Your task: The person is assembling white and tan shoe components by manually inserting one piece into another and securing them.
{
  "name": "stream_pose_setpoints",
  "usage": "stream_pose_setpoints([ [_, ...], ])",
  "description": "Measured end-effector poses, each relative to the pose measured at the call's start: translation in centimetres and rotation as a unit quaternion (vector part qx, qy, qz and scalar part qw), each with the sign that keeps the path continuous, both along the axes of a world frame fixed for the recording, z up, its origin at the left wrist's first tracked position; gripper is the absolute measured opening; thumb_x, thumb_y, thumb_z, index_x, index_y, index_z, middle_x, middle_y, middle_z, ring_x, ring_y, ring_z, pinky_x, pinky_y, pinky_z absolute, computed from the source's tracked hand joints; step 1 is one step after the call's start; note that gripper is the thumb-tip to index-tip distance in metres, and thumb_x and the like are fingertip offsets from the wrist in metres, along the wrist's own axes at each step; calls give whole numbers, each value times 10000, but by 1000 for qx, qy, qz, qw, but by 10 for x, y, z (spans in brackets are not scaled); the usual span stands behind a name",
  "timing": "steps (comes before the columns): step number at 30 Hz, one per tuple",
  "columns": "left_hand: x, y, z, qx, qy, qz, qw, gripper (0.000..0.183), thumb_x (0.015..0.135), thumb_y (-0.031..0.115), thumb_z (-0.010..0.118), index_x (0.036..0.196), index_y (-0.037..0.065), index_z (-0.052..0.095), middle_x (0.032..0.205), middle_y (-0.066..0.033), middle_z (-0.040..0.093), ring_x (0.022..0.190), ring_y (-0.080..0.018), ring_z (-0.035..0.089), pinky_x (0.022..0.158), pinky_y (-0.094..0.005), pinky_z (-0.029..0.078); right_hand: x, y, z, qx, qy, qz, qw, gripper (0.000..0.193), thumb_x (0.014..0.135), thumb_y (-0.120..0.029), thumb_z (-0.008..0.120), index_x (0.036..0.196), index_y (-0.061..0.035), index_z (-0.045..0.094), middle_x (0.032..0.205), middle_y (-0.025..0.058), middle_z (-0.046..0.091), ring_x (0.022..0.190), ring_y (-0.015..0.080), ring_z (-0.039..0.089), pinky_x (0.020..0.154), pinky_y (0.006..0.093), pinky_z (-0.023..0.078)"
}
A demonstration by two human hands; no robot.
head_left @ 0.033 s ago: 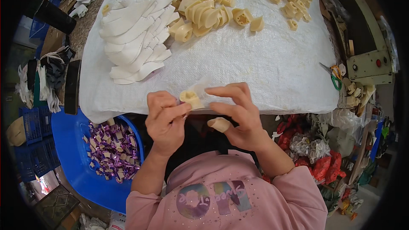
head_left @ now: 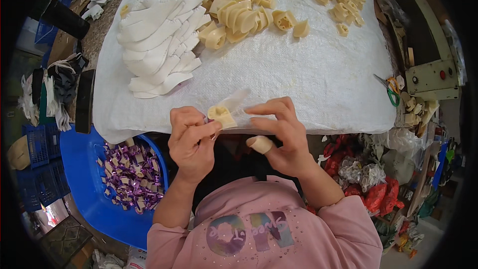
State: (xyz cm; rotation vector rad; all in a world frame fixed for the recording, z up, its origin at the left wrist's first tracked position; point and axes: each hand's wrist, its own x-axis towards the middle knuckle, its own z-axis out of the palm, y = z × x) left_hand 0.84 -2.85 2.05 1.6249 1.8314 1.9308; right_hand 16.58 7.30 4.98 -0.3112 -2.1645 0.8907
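The person's left hand [head_left: 191, 139] is pinching a cream cup-shaped piece [head_left: 222, 114] near the front edge of a white woven sheet [head_left: 298, 79]. The right hand [head_left: 284, 137] is staying half open beside it, fingers parted, visibly gripping nothing; a tan cover [head_left: 260, 144] is wrapping its thumb. At lower left, a blue plastic tub [head_left: 82, 189] is containing many purple-foil and tan pieces [head_left: 132, 174]. On the sheet, white strips [head_left: 159, 45] are lying piled beside cream moulded pieces [head_left: 241, 17].

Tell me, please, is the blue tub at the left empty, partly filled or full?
Partly filled: shiny purple and beige pieces cover one part of the blue tub, while bare blue plastic shows beside them.
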Motion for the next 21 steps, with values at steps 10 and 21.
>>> stream_pose_setpoints([
  [10, 28, 0, 15, 51, -94, -141, 984, 308, 641, -124, 666, 895, 37, 602, 954, -165, 562, 880, -300, 580, 755, -376, 503, 12, -28, -16, -615, 175, 26, 769, 243, 972, -181, 459, 1082, 30, 505, 1021, 125, 595, 994, 204, 597, 840, 345, 502],
  [21, 35, 9, 10, -23, 181, -51, 982, 179, 643, -63, 641, 802, -22, 569, 836, -139, 542, 674, -253, 532, 530, -325, 417, 16, -31, -14, -510, 81, -9, 857, 276, 962, -152, 429, 1117, 44, 547, 1024, 140, 628, 904, 202, 630, 779, 307, 506],
])
